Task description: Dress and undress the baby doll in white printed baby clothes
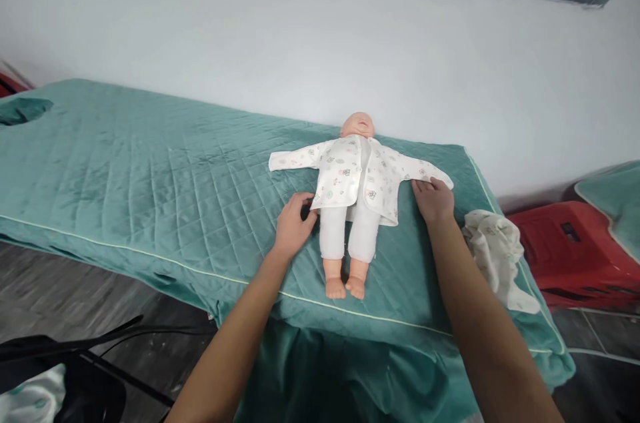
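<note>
A baby doll lies on its back, face up, its bare feet toward me. It wears white leggings and a white printed baby shirt. The shirt's front edges hang apart, showing white beneath, and both sleeves stretch out sideways. At the lower corner of the hem on the left, my left hand has its thumb and index finger curled in around the cloth. My right hand grips the lower edge of the sleeve on the right, close to its cuff; some fingertips are hidden by the fabric.
The doll rests on a long bed with a green quilted cover, against a white wall. A crumpled white printed garment lies near the bed's right edge. Beyond stands a red plastic chair. Black straps are at lower left.
</note>
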Demonstrator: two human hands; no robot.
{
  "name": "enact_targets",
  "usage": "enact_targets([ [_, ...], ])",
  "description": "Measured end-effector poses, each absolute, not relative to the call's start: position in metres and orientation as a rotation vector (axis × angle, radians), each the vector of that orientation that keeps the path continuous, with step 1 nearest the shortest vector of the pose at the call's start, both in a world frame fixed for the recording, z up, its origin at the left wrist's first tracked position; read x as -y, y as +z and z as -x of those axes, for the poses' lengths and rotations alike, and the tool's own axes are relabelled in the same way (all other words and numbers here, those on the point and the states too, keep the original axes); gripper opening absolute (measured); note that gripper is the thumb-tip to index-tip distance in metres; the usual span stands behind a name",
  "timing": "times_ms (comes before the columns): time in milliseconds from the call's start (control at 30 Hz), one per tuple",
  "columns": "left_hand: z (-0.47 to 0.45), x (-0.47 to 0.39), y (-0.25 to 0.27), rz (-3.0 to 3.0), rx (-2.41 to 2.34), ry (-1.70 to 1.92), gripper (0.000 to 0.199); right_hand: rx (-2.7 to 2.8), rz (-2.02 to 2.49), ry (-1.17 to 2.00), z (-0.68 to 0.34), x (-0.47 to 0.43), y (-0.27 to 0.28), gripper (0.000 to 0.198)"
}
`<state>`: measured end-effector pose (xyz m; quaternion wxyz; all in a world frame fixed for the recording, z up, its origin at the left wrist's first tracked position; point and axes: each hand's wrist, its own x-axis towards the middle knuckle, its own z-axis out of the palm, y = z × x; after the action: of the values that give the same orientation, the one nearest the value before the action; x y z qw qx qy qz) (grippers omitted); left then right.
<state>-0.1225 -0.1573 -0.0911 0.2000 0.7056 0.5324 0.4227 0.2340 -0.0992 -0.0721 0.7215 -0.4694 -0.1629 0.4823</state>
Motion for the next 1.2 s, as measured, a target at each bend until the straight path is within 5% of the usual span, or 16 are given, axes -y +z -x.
enact_targets([
  [300, 0.123, 0.157, -0.089, -1.871, -1.476, 1.214, 0.025, 0.293, 0.976, 0.836, -0.26, 0.106, -0.082, 0.022],
  [533, 0.122, 0.156, -0.092, -1.882, -1.454, 1.239, 0.025, 0.613, 1.186, 0.212, -0.252, 0.112, -0.086, 0.059],
  [867, 0.116, 0.153, -0.089, -2.08, -1.273, 1.528, 0.033, 1.789, 1.124, 0.209, -0.14, 0.173, -0.065, 0.035],
  [1000, 0.098, 0.147, -0.078, -2.129, -1.239, 1.547, 0.028, 1.852, 1.198, 0.117, -0.136, 0.181, -0.07, 0.04],
  [1200, 0.085, 0.125, -0.079, -1.498, -1.286, 1.636, 0.013, 1.737, 1.278, -0.121, -0.133, 0.181, -0.075, 0.016],
])
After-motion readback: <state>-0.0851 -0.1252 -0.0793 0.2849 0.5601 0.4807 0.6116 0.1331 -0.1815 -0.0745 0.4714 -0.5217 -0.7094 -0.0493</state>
